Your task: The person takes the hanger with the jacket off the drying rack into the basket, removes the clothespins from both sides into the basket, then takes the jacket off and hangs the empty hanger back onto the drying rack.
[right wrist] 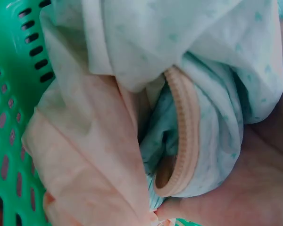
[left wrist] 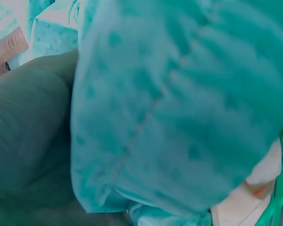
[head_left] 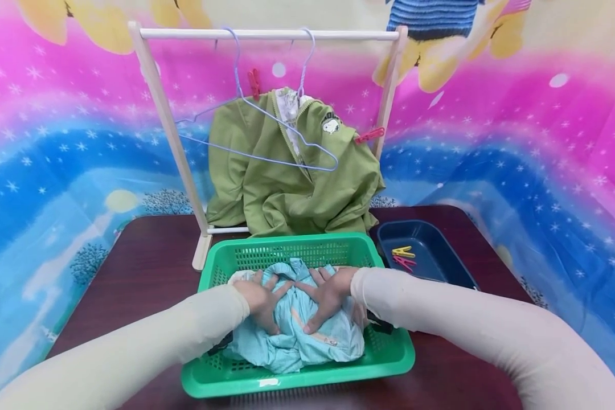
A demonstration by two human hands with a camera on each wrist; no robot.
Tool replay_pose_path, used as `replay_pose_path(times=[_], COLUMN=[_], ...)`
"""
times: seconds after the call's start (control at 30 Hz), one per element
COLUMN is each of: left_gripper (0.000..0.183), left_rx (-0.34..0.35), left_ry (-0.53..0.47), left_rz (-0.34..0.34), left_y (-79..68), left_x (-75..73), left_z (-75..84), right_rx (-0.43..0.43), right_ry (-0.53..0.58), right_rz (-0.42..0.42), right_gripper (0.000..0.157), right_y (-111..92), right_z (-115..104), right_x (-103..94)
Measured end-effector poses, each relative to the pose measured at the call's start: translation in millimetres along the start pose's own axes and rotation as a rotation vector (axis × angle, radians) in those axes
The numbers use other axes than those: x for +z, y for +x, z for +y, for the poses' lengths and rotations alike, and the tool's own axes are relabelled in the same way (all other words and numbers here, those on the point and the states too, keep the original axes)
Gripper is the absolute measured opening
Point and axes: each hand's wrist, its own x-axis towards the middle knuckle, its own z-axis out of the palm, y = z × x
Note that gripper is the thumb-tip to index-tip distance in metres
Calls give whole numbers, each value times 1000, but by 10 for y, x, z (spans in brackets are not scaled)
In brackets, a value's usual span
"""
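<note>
A light blue jacket (head_left: 282,356) with small prints and a peach zipper (right wrist: 191,127) lies bunched in a green plastic basket (head_left: 236,386). My left hand (head_left: 258,299) rests on the jacket's left part with spread fingers. Across from it, my right hand (head_left: 330,296) presses on the right part, its fingers also spread. Folds of blue cloth fill the left wrist view and hide most of that hand's fingers. Peach-coloured cloth (right wrist: 85,155) lies beside the jacket against the basket wall in the right wrist view.
Behind the basket, a green hooded jacket (head_left: 318,188) hangs on a white rack (head_left: 266,34) with red clothespins (head_left: 254,84). A purple hanger (head_left: 266,162) hangs in front of it. At right, a dark blue tray (head_left: 435,250) holds yellow and pink clothespins (head_left: 404,262).
</note>
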Motion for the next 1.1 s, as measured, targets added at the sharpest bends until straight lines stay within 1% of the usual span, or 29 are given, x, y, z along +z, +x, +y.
replay_pose_path(times=[0.13, 0.27, 0.4, 0.6, 0.7, 0.9, 1.1], left_gripper=[100, 103, 110, 116, 116, 114, 111], left_rx=[-10, -32, -52, -55, -66, -83, -95], left_ry=[9, 27, 31, 40, 54, 50, 96], left_rz=[7, 10, -2, -19, -32, -51, -62], left_y=[28, 33, 40, 55, 51, 53, 78], left_x=[9, 19, 34, 28, 23, 9, 3], left_z=[5, 37, 96, 163, 182, 213, 261], right_rx=[-12, -9, -6, -1, 4, 26, 55], right_ry=[15, 3, -16, -42, -65, -96, -98], right_rz=[-27, -40, -52, -72, -71, -62, -62], right_gripper=[106, 111, 116, 119, 121, 126, 127], right_y=[69, 120, 130, 118, 104, 86, 91], right_z=[31, 29, 14, 2, -19, -56, -73], right_x=[-11, -10, -4, -5, -13, -13, 12])
